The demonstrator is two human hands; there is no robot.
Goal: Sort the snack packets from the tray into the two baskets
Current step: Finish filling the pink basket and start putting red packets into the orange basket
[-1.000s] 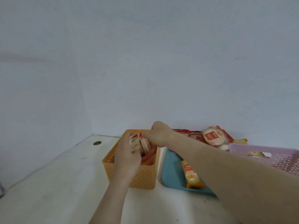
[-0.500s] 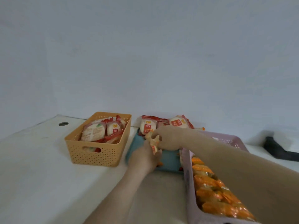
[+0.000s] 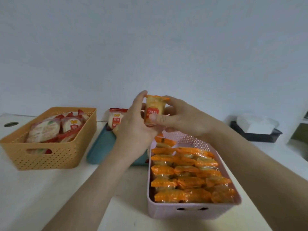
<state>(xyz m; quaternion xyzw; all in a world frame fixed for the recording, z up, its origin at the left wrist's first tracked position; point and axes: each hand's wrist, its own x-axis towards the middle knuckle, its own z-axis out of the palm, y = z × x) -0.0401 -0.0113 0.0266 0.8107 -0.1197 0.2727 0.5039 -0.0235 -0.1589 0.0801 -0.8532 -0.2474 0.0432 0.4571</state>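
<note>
An orange snack packet is held upright in the air between both hands, above the far end of the pink basket. My left hand grips its left side and my right hand pinches its front with the thumb. The pink basket is packed with several orange packets. An orange basket at the left holds red-and-white round packets. Between the baskets lies a teal tray with a red-and-white packet at its far end; my hands hide most of the tray.
A white table carries everything, with a round cable hole at the far left. A dark tray with white paper sits at the far right. A plain wall rises behind.
Both hands left the orange basket, went to the tray and picked up an orange packet, now lifted over the pink basket. The view has swung right.
</note>
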